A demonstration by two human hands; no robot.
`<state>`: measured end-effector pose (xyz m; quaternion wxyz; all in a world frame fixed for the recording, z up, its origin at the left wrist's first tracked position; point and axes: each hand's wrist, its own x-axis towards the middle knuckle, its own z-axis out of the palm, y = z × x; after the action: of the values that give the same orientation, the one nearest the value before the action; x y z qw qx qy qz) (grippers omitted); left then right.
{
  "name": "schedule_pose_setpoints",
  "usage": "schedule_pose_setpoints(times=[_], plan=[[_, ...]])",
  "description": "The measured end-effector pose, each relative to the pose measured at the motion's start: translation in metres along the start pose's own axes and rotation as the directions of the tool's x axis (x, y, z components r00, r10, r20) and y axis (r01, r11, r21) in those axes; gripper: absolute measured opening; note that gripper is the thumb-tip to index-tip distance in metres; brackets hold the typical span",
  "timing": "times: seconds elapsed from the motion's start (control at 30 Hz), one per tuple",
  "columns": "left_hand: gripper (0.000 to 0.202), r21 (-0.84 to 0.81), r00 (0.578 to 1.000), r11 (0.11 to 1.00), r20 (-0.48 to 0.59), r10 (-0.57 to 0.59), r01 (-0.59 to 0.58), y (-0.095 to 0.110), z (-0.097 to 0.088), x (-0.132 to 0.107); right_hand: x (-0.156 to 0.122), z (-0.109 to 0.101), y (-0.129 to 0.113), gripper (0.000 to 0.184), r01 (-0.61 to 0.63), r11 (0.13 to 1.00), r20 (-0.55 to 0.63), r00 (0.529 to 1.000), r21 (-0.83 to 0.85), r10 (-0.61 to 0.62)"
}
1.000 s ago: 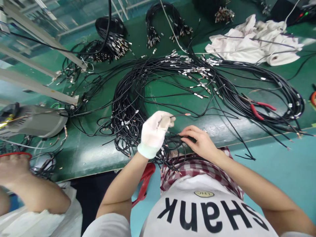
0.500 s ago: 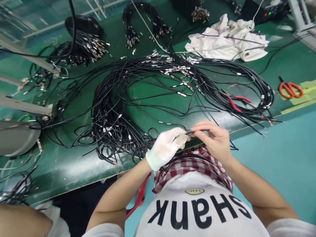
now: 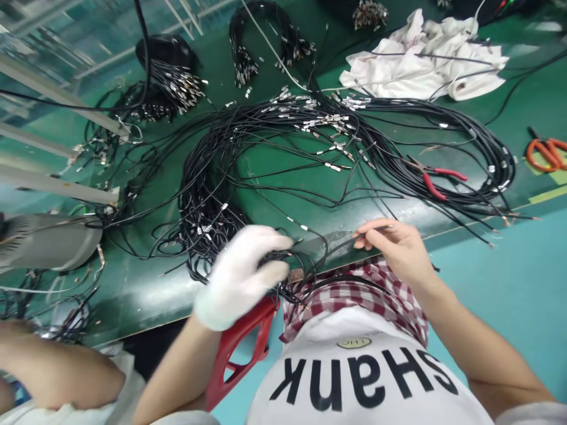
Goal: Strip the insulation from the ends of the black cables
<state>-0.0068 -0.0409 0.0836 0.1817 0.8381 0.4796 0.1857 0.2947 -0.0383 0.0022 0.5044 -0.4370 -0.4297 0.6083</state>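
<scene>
Left hand (image 3: 243, 276) shifted left; right hand (image 3: 401, 247) pinches cable (image 3: 342, 245).

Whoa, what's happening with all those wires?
At a green table, someone's bare right hand pinches a black cable near its end. The gloved left hand, blurred, is open beside a cable tangle. Farther right, red-handled pliers lie on a long cable bundle, with white cloth behind it.

A green workbench (image 3: 283, 159) is stretching above a blue-green floor (image 3: 509, 277), pale bars (image 3: 57, 187) are slanting over its left end, white light (image 3: 153, 295) is glaring off its surface, and a red seat (image 3: 237, 330) is standing below.
</scene>
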Motion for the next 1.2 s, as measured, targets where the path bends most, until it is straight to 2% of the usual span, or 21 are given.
schedule_pose_setpoints(times=[0.07,0.13,0.17,0.23,0.3,0.37,0.43,0.5,0.53,0.6,0.67,0.73,0.77,0.83,0.9,0.97,1.07,1.2], plan=[[0.041,-0.131,0.969,0.982,0.187,0.159,-0.135,0.014,0.04,0.012,0.002,0.003,-0.001,0.011,-0.012,0.997,-0.009,1.0,0.074,0.013],[0.027,-0.252,0.909,0.946,0.311,0.278,-0.203,0.022,0.069,0.023,0.005,-0.005,-0.007,0.012,0.045,0.98,-0.078,0.996,0.195,-0.03],[0.025,-0.282,0.887,0.932,0.336,0.316,-0.225,0.023,0.074,0.027,0.007,-0.012,-0.012,0.012,0.078,0.964,-0.109,0.993,0.256,-0.051],[0.034,-0.241,0.892,0.935,0.312,0.328,-0.259,0.02,0.062,0.03,0.01,-0.027,-0.021,0.014,0.121,0.928,-0.14,0.987,0.353,-0.076],[0.041,-0.049,0.932,0.954,0.202,0.3,-0.296,0.011,0.028,0.026,0.008,-0.035,-0.025,0.017,0.125,0.923,-0.131,0.988,0.364,-0.082],[0.05,0.23,0.94,0.911,0.104,0.326,-0.341,-0.003,-0.01,0.014,0.004,-0.032,-0.022,0.017,0.08,0.963,-0.081,0.995,0.259,-0.061],[0.048,0.521,0.963,0.822,0.004,0.269,-0.232,-0.02,-0.031,0.002,-0.001,-0.018,-0.01,0.013,0.013,0.996,0.006,1.0,0.092,-0.013],[0.041,0.674,0.992,0.734,-0.016,0.122,-0.079,-0.037,-0.028,-0.009,-0.002,-0.001,0.007,0.009,0.012,0.995,0.058,0.998,-0.101,-0.006],[0.041,0.702,0.999,0.711,0.019,0.03,-0.035,-0.044,-0.02,-0.013,0.0,0.007,0.016,0.009,0.05,0.976,0.061,0.997,-0.213,-0.038],[0.037,0.699,0.988,0.713,0.071,-0.138,0.05,-0.05,0.003,-0.019,0.004,0.018,0.029,0.009,0.133,0.899,0.054,0.991,-0.416,-0.122],[0.025,0.629,0.98,0.764,0.019,-0.2,0.144,-0.04,0.022,-0.022,0.01,0.023,0.035,0.01,0.173,0.838,0.063,0.984,-0.517,-0.164],[0.021,0.493,0.981,0.848,-0.089,-0.172,0.193,-0.016,0.036,-0.02,0.014,0.024,0.034,0.01,0.179,0.84,0.084,0.984,-0.513,-0.159],[0.024,0.401,0.982,0.898,-0.125,-0.144,0.182,-0.002,0.042,-0.016,0.014,0.025,0.032,0.01,0.178,0.851,0.095,0.984,-0.495,-0.151],[0.031,0.138,0.988,0.982,-0.101,-0.113,0.127,0.026,0.058,-0.001,0.013,0.028,0.026,0.01,0.169,0.874,0.103,0.985,-0.455,-0.138],[0.046,-0.157,0.995,0.984,-0.046,-0.094,0.086,0.044,0.077,0.019,0.008,0.029,0.02,0.009,0.156,0.896,0.102,0.987,-0.417,-0.125],[0.045,-0.352,0.993,0.931,-0.022,-0.117,0.102,0.05,0.097,0.038,0.002,0.025,0.015,0.016,0.162,0.904,0.109,0.986,-0.395,-0.129],[0.034,-0.457,0.985,0.874,0.025,-0.17,0.163,0.048,0.114,0.053,-0.009,0.009,0.006,0.026,0.166,0.908,0.119,0.984,-0.386,-0.129],[0.016,-0.387,0.974,0.895,0.112,-0.195,0.223,0.046,0.114,0.053,-0.012,-0.01,-0.005,0.027,0.183,0.876,0.049,0.982,-0.446,-0.18]])
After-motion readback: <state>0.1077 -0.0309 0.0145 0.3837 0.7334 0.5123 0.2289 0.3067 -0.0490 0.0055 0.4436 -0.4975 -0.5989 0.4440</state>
